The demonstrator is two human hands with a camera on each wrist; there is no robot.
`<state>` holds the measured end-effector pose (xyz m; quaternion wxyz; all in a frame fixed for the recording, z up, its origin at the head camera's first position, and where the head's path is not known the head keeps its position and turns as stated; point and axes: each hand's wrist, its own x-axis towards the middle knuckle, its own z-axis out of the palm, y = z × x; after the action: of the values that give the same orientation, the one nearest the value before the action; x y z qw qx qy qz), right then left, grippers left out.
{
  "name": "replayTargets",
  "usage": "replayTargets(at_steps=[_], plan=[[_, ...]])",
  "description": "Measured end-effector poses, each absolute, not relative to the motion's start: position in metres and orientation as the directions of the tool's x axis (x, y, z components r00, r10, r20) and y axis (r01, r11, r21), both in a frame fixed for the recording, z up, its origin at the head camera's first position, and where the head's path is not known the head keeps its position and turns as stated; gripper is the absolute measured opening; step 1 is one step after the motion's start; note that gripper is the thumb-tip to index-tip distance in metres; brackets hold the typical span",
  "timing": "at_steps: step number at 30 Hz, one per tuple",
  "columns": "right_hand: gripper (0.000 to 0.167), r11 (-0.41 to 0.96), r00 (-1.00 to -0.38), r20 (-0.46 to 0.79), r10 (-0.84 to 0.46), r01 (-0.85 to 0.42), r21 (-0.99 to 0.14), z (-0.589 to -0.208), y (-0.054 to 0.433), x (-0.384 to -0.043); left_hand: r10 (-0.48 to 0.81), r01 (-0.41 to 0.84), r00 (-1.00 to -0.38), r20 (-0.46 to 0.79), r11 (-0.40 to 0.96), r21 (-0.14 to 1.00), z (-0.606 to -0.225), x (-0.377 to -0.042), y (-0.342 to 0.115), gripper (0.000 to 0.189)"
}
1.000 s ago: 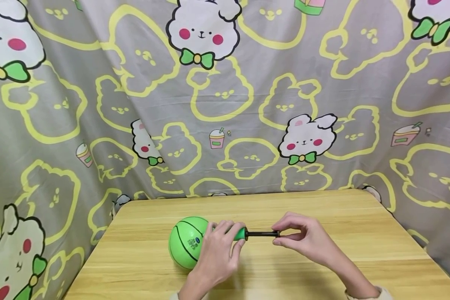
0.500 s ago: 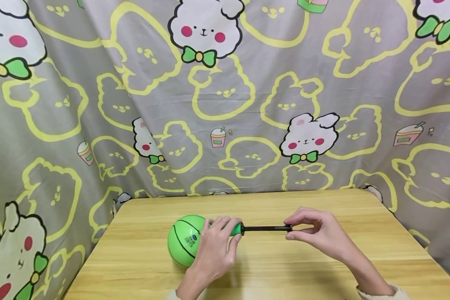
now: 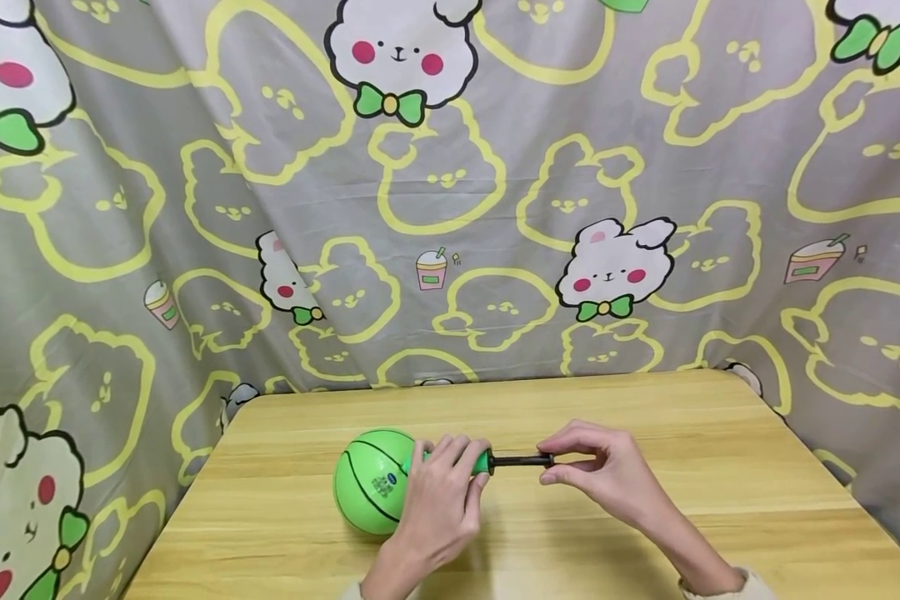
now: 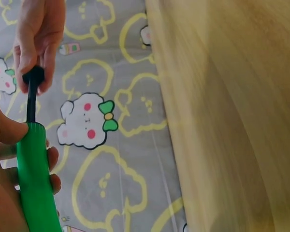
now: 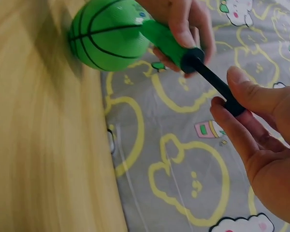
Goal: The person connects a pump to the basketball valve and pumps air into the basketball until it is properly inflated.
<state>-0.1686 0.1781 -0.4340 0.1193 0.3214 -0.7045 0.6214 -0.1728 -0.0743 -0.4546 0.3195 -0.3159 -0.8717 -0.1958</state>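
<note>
A green ball [image 3: 371, 483] with black basketball lines rests on the wooden table. My left hand [image 3: 438, 496] grips the green barrel of a hand pump [image 4: 36, 179] just right of the ball, fingers wrapped round it. The pump's nozzle end points at the ball; where they meet is mostly hidden behind the left hand in the head view. To the right, my right hand [image 3: 603, 471] pinches the black end of the pump's rod between thumb and fingers. Part of the black rod [image 5: 215, 79] stands out of the barrel.
The light wooden table [image 3: 285, 558] runs back to a grey curtain [image 3: 495, 183] printed with yellow outlines and white rabbits. The curtain also hangs along the left and right sides.
The right hand first drew the pump rod out to the right, then pushed it back left, so less rod shows now. The left hand and ball stay nearly in place.
</note>
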Motion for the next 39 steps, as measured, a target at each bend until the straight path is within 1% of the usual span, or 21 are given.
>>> replayTargets(at_steps=[10,19,26,33,36,39], plan=[[0.031,0.007,-0.738,0.621,-0.262,-0.645,-0.764,-0.444,0.158,-0.166,0.454,0.680,-0.588,0.669,0.726,0.105,-0.456,-0.168,-0.067,0.027],[0.028,0.001,-0.728,0.625,-0.281,-0.652,-0.758,-0.451,0.148,-0.164,0.465,0.689,-0.577,0.671,0.719,0.094,-0.460,-0.164,-0.062,0.027],[0.024,-0.006,-0.728,0.581,-0.364,-0.622,-0.783,-0.439,0.161,-0.165,0.483,0.709,-0.578,0.658,0.696,0.112,-0.457,-0.169,-0.070,0.024],[0.025,0.029,-0.731,0.559,-0.392,-0.617,-0.787,-0.430,0.183,-0.170,0.446,0.682,-0.614,0.652,0.715,0.152,-0.454,-0.177,-0.083,0.025],[0.028,0.047,-0.730,0.555,-0.400,-0.621,-0.783,-0.426,0.194,-0.171,0.430,0.677,-0.615,0.661,0.717,0.164,-0.452,-0.180,-0.087,0.025],[0.029,0.077,-0.746,0.536,-0.395,-0.609,-0.790,-0.421,0.203,-0.171,0.417,0.678,-0.607,0.676,0.716,0.167,-0.451,-0.182,-0.091,0.024]])
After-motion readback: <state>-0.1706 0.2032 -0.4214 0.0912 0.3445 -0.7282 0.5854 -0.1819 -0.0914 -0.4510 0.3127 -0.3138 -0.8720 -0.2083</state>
